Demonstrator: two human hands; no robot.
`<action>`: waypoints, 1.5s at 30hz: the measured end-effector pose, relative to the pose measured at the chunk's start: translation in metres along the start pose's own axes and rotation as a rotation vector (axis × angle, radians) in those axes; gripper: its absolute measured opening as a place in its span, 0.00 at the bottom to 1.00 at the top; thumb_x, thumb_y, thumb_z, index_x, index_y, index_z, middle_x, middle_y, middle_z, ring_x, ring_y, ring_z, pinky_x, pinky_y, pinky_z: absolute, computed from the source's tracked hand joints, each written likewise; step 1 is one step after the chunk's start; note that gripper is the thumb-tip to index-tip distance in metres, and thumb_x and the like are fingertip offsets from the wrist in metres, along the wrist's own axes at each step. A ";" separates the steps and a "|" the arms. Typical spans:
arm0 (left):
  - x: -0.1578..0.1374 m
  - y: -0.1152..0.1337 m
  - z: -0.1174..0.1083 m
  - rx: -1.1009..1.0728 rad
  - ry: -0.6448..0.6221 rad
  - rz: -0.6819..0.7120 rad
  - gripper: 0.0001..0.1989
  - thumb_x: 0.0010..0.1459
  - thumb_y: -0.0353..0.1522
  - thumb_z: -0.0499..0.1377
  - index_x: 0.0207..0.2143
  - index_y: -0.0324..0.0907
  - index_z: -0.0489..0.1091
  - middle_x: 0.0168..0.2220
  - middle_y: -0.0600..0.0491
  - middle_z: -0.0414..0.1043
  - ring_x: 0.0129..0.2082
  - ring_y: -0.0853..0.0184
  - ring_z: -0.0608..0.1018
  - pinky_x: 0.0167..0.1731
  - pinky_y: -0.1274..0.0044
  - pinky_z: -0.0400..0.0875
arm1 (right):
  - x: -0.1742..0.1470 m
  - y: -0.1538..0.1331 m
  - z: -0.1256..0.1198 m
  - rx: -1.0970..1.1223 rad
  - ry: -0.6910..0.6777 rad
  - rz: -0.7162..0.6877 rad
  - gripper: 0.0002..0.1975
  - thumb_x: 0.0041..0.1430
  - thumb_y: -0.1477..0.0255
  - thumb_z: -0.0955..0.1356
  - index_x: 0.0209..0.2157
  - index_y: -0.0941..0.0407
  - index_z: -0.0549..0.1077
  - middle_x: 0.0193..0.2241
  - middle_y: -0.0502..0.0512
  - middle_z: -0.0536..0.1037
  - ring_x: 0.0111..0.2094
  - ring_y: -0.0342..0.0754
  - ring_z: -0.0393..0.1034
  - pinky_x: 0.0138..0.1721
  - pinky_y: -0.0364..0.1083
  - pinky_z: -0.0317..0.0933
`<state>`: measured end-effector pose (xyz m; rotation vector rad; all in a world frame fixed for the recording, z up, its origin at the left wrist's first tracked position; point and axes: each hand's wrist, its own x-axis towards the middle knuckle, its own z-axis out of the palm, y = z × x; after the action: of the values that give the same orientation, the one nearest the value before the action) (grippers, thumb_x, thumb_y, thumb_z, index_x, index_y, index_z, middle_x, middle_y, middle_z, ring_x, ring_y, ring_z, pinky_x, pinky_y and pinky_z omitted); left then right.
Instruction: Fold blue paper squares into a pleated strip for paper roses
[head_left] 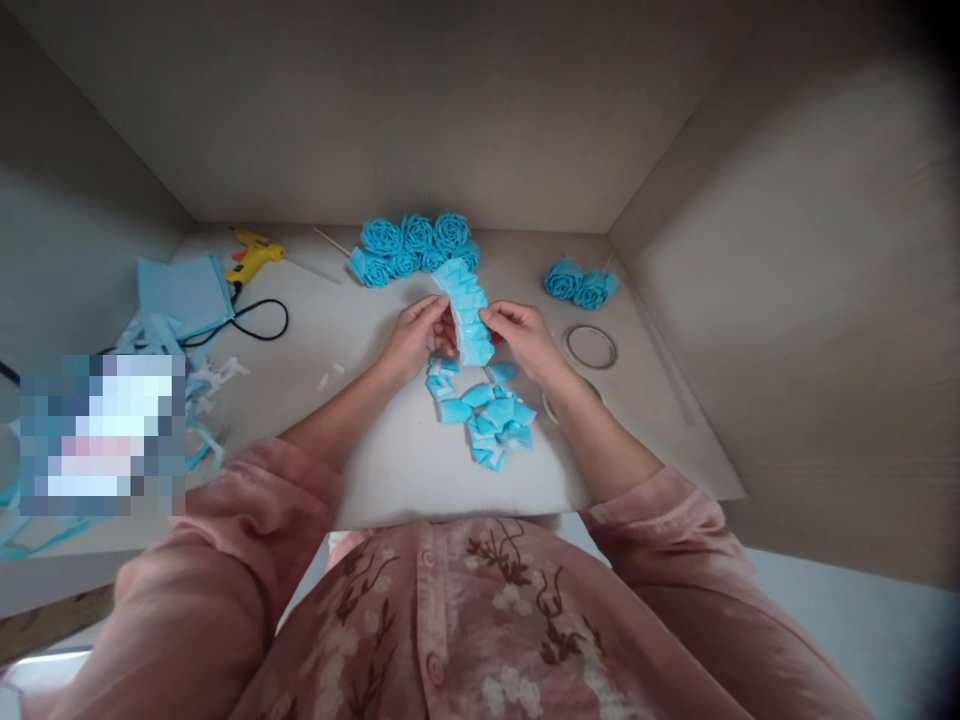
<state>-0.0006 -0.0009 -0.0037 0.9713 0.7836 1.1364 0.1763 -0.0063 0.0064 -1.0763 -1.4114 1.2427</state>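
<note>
Table: I see pale board, with blue scraps at its left.
Rose cluster: far centre, behind my work.
Petal strip: mid-table, lifted; I judge it light, soft and crushable, best pinched at its side edges.
Left hand: closed on the strip's left edge.
Right hand: pinching its right edge.
Loose petals: just nearer.

The single head camera is looking forward and steeply down from above the person's chest, facing the table and the corner walls behind it, sitting close over the hands, its wide lens bending the edges.
</note>
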 end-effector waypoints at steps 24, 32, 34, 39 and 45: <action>0.001 0.001 0.000 0.073 0.006 -0.058 0.24 0.55 0.51 0.64 0.30 0.39 0.67 0.21 0.55 0.70 0.19 0.72 0.74 0.17 0.81 0.67 | 0.003 0.004 -0.002 -0.014 0.006 0.000 0.23 0.49 0.48 0.74 0.24 0.55 0.73 0.21 0.47 0.68 0.24 0.41 0.60 0.28 0.44 0.57; 0.004 -0.007 -0.008 0.069 -0.026 0.045 0.21 0.45 0.44 0.71 0.27 0.40 0.66 0.20 0.58 0.68 0.18 0.73 0.71 0.18 0.81 0.69 | 0.004 0.008 -0.003 0.009 0.018 0.007 0.28 0.50 0.43 0.72 0.23 0.55 0.72 0.21 0.49 0.70 0.24 0.42 0.63 0.27 0.43 0.59; 0.005 -0.009 -0.008 0.066 0.005 0.071 0.20 0.46 0.43 0.71 0.28 0.40 0.67 0.20 0.59 0.68 0.18 0.73 0.71 0.17 0.81 0.69 | 0.004 0.007 -0.002 0.035 0.010 0.031 0.29 0.51 0.41 0.70 0.24 0.56 0.72 0.22 0.50 0.72 0.25 0.42 0.65 0.27 0.43 0.60; 0.007 -0.012 -0.008 0.076 0.042 0.119 0.18 0.49 0.43 0.70 0.30 0.41 0.69 0.21 0.59 0.68 0.20 0.73 0.71 0.18 0.81 0.69 | 0.002 0.002 -0.001 0.029 -0.055 0.030 0.25 0.47 0.47 0.75 0.27 0.56 0.74 0.21 0.48 0.72 0.25 0.41 0.65 0.27 0.42 0.60; 0.008 -0.013 -0.008 0.072 0.053 0.152 0.18 0.51 0.44 0.70 0.32 0.41 0.69 0.22 0.59 0.68 0.21 0.73 0.71 0.19 0.81 0.69 | 0.008 0.011 -0.002 0.045 0.001 0.015 0.27 0.41 0.51 0.78 0.36 0.56 0.76 0.24 0.47 0.72 0.26 0.42 0.65 0.26 0.42 0.60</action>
<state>-0.0008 0.0067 -0.0184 1.0791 0.8085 1.2772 0.1772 0.0028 -0.0034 -1.0586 -1.3712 1.2786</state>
